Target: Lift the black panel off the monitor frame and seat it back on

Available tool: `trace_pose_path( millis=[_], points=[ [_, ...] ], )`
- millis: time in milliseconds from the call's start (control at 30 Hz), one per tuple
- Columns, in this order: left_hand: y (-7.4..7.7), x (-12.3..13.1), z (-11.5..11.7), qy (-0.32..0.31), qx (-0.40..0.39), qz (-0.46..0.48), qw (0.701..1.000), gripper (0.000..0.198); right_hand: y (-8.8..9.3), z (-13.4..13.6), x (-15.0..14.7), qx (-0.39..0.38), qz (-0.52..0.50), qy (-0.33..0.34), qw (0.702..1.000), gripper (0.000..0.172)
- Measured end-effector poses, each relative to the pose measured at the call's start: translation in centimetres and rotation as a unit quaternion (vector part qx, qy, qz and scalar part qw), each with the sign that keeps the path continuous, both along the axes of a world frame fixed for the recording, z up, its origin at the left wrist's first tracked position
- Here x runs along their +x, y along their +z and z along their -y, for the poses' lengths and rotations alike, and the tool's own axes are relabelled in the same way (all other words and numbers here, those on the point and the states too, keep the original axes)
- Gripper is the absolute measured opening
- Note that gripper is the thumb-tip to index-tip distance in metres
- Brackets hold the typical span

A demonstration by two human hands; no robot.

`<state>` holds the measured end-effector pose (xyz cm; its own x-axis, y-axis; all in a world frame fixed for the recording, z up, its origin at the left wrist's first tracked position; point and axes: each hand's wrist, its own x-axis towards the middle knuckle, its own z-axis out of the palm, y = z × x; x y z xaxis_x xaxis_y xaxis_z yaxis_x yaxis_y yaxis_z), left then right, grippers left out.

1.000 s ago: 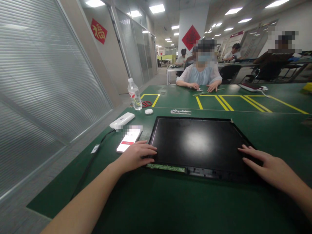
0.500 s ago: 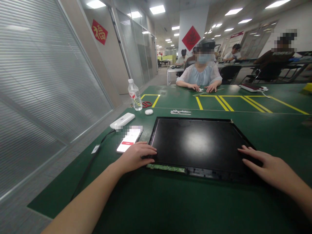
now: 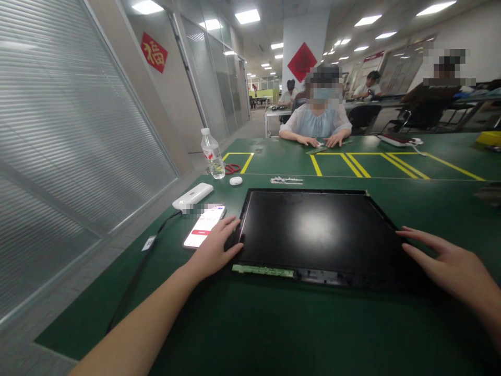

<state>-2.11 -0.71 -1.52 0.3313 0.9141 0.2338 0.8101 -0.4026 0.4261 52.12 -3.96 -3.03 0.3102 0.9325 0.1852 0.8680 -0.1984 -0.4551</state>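
A black flat display panel (image 3: 313,230) lies face up on the green table (image 3: 250,334), with a bright reflection in its middle. Along its near edge runs a narrow green circuit board (image 3: 263,271), on the left half. My left hand (image 3: 219,245) rests at the panel's left edge, fingers apart, the thumb by the near corner. At the right edge is my right hand (image 3: 442,256), its fingers stretched out and the tips at the frame. Neither hand's fingers are wrapped round the panel. A lit phone (image 3: 201,230) lies just beyond my left hand.
Left of the panel are a white power bank (image 3: 193,196) with a black cable, a water bottle (image 3: 213,154), red scissors (image 3: 232,168) and a small white case (image 3: 236,180). White scraps (image 3: 286,180) lie behind the panel. A person (image 3: 319,117) sits across the table.
My hands have moved outward from over the panel's surface to its left and right edges. The whole view has shifted slightly. The panel still lies on the table.
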Motion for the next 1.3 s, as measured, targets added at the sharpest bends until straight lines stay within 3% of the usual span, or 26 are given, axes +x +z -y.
trace_pose_path(
  millis=[100, 233, 533, 733, 800, 867, 933, 1000, 1133, 1300],
  points=[
    [-1.2, -0.4, -0.4, 0.046, -0.014, -0.022, 0.999, 0.062, 0.2, -0.2, 0.4, -0.044, -0.016, -0.034, 0.998, 0.056],
    [-1.8, -0.5, -0.7, 0.035, -0.036, -0.019, 0.999, 0.052, 0.4, -0.4, 0.3, -0.065, -0.022, -0.041, 0.997, 0.058],
    [-0.1, 0.8, -0.4, 0.010, -0.048, 0.052, 0.997, 0.041, 0.2, -0.3, 0.0, -0.052, -0.003, -0.027, 0.998, 0.055],
    [0.7, 1.7, 0.4, 0.047, -0.071, 0.157, 0.984, 0.042, -0.3, -0.5, 0.6, -0.064, 0.000, -0.032, 0.997, 0.056],
    [1.4, 2.5, 1.0, 0.080, -0.151, 0.301, 0.938, 0.041, -0.5, -0.7, 0.6, -0.067, -0.001, -0.050, 0.996, 0.056],
    [2.3, 3.4, 1.6, 0.137, -0.235, 0.432, 0.860, 0.042, -0.7, -0.9, 0.7, -0.070, -0.001, -0.070, 0.995, 0.055],
    [3.3, 4.2, 2.2, 0.188, -0.280, 0.501, 0.797, 0.042, -0.9, -1.1, 0.8, -0.069, 0.002, -0.078, 0.995, 0.056],
    [4.1, 4.9, 2.6, 0.213, -0.300, 0.540, 0.757, 0.043, -1.0, -1.2, 1.0, -0.065, 0.007, -0.075, 0.995, 0.056],
    [4.7, 5.4, 2.7, 0.230, -0.308, 0.597, 0.705, 0.045, -1.4, -1.4, 1.4, -0.059, 0.012, -0.066, 0.996, 0.056],
    [4.7, 5.6, 2.6, 0.232, -0.312, 0.622, 0.680, 0.047, -1.9, -1.5, 1.9, -0.060, 0.012, -0.061, 0.996, 0.054]
  ],
)
